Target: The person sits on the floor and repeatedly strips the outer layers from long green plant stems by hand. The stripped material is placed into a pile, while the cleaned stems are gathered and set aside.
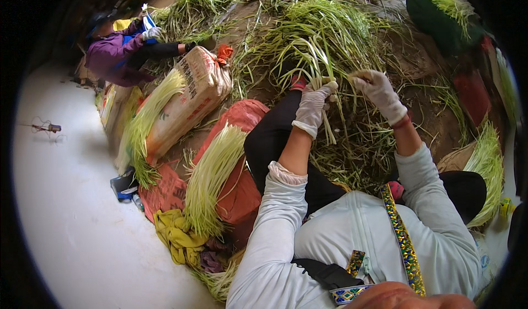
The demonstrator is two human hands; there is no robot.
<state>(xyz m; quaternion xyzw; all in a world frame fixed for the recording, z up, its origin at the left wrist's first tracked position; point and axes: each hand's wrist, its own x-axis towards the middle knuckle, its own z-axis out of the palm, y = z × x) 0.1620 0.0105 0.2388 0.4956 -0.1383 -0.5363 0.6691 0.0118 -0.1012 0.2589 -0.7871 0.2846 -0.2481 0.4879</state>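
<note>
My left hand (311,107), in a white glove, grips a small bunch of leafy shoots (317,59) around the pale stems. Their leaves fan out upward and stem ends stick out below the fist. To its right, my right hand (379,92), also gloved, is raised apart from the bunch with its fingers curled. No stalk shows in it. Beyond both hands lies a large heap of long yellow-green shoots (330,24). Loose trimmings and withered leaves (354,156) cover the ground beneath my hands.
At left, bundles of shoots (214,177) rest on a red woven sack (251,111) and on a printed white sack (194,86). A yellow cloth (177,234) lies near the white wall (74,210). A gloved co-worker (117,51) sits at upper left. More shoots (486,173) lie at right.
</note>
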